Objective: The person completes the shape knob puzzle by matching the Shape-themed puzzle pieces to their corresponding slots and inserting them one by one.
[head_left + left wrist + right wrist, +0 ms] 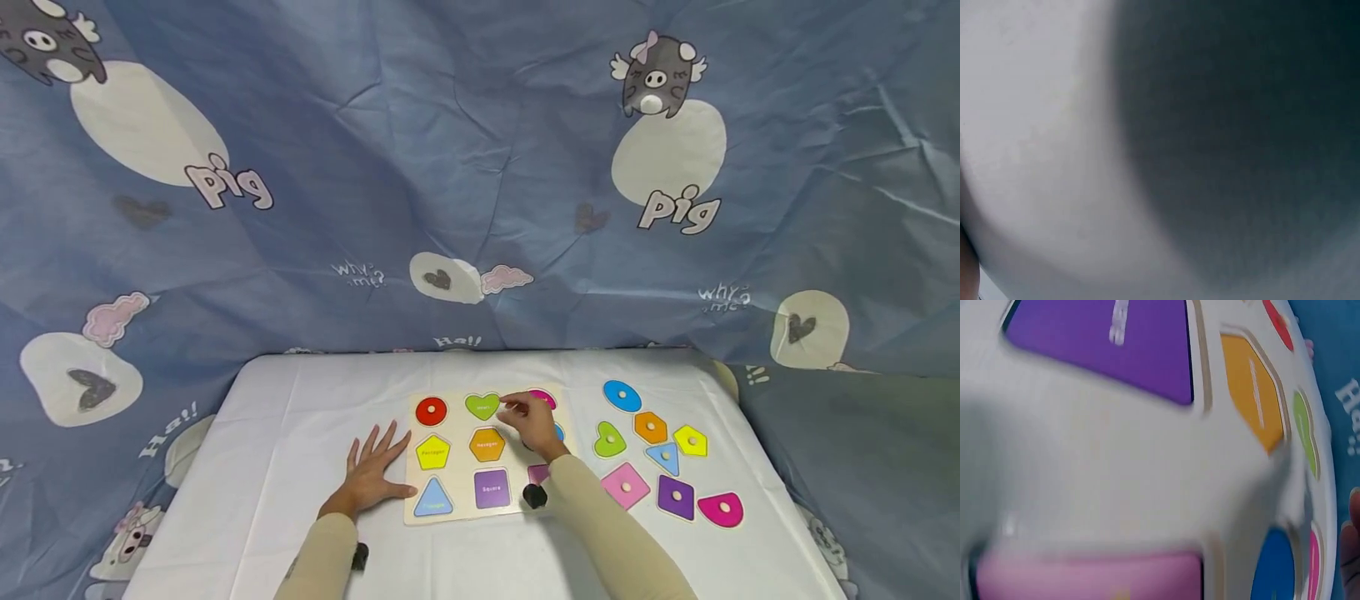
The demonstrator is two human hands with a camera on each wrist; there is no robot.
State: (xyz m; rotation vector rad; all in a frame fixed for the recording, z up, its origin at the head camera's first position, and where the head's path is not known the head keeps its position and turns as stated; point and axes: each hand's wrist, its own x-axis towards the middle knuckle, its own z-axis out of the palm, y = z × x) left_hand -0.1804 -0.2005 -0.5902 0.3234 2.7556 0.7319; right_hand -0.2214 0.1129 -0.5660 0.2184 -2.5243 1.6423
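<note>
My left hand (367,479) lies with fingers spread on the white cloth, its thumb and a fingertip at the left edge of a wooden shape-puzzle board (457,427). My right hand (531,421) hovers over the board's upper right, fingers bent, beside the green heart recess (482,406); no piece shows between them. In the right wrist view only fingertips (1351,547) show at the right edge. A red circle piece (431,402) with a knob sits at the board's top left. The right hand and sleeve partly hide the right column. The left wrist view is mostly a dark blur.
Right of the board lie loose knobbed pieces: blue oval (622,395), orange hexagon (645,421), yellow pentagon (691,450), green heart (609,448), blue triangle (667,467), pink diamond (617,482), purple square (675,510) and magenta semicircle (712,517). Behind hangs a blue printed cloth (480,208).
</note>
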